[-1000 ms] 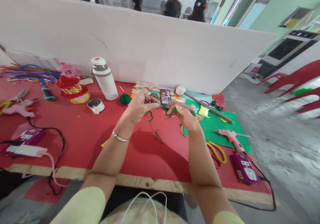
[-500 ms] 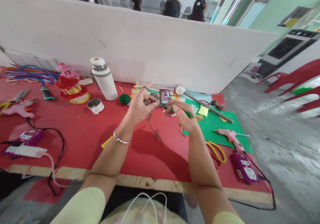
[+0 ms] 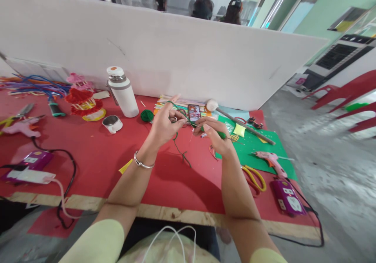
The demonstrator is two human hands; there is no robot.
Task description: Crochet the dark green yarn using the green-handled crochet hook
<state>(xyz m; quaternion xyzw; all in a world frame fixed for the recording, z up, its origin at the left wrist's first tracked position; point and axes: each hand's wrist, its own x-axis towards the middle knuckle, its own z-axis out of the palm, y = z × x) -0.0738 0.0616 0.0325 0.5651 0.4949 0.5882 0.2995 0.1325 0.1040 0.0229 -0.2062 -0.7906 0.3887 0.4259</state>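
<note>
Above the red table [image 3: 96, 165] my left hand [image 3: 164, 126] pinches a strand of green yarn [image 3: 178, 147]; its index finger is raised and the yarn loops over it. The strand's loose end dangles down to the table. My right hand [image 3: 216, 134] is closed on a crochet hook with a green handle [image 3: 221, 134], whose tip points left into the yarn between the two hands. A small green yarn ball [image 3: 146, 116] lies just behind my left hand. A phone [image 3: 194, 112] lies beyond both hands.
A white flask [image 3: 122, 92], its cup [image 3: 112, 124], a red craft piece [image 3: 81, 101] and pipe cleaners [image 3: 35, 86] stand left. Green sheet [image 3: 258, 147], pink glue gun [image 3: 272, 161], yellow scissors [image 3: 255, 177] and purple power strip [image 3: 287, 197] lie right. People sit behind the white partition [image 3: 182, 55].
My hands have drawn slightly closer together and lower. The hook's tip has worked into the yarn held by my left hand. Nothing else has moved.
</note>
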